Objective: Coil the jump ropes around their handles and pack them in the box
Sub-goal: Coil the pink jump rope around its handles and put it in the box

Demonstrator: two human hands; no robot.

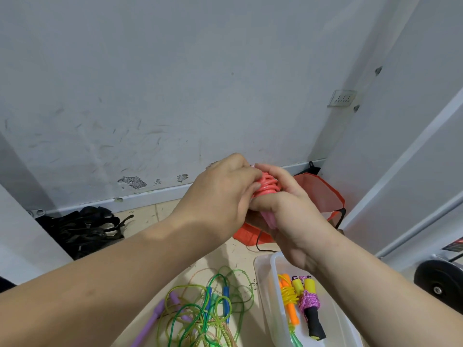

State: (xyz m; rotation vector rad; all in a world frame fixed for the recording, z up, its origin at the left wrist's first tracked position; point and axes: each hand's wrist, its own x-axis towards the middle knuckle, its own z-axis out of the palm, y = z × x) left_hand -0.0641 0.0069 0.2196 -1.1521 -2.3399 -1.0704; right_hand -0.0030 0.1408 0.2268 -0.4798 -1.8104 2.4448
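1. Both hands are raised above the floor and hold a coral-pink plastic jump rope [267,187] between them. The rope is coiled in many turns around its pale pink handles [270,217].
2. The left hand [220,194] lies over the coil from the left. Its fingers are curled and close together, and the fingertips press on the turns of the rope.
3. The right hand [290,211] grips the bundle from the right. The thumb lies across the handles just below the coil, and the other fingers wrap around the far side, where their tips are hidden.
4. A clear plastic box [260,271] stands on the floor at the lower right, below the right wrist. Inside it lie two bundles side by side: a yellow rope wound around orange handles [289,300], and a pink braided rope wound around yellow-and-black handles [310,305]. A piece of green rope [295,339] shows at the near end of the box.
5. To the left of the box, a loose tangle of green transparent ropes [200,314] lies on the floor, with blue handles [226,296] and purple handles [150,321] in it.
6. Behind the hands, an orange fabric bag [319,194] lies near the wall. A heap of black straps [85,229] lies far to the left, and a black round disc [438,281] is at the right edge.
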